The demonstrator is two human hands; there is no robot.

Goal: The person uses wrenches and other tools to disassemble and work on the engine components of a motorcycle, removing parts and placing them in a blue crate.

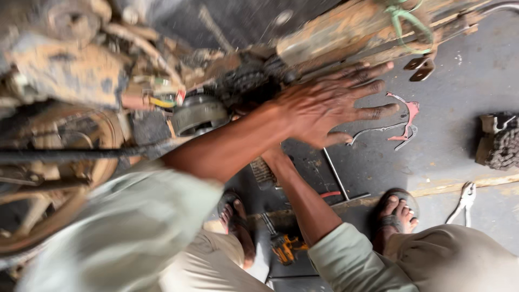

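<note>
Reaching across the head view, the left hand point(330, 105) lies flat with its fingers point(373, 86) spread apart, holding nothing, pressed or hovering at the greasy engine point(238, 86) of a mud-caked motorcycle, just beside the round clutch drum point(199, 113); blur hides whether it touches. The right hand is hidden beneath that forearm, so I cannot tell how its fingers stand; only the right forearm point(297, 194) shows, running up toward the engine. On the concrete floor point(465, 81) a torn gasket point(403, 121) lies near the fingertips, with pliers point(464, 203) and a coiled chain point(500, 143) further out, seemingly kept within reach. Sandalled feet straddle a long T-handle wrench point(340, 181).
</note>
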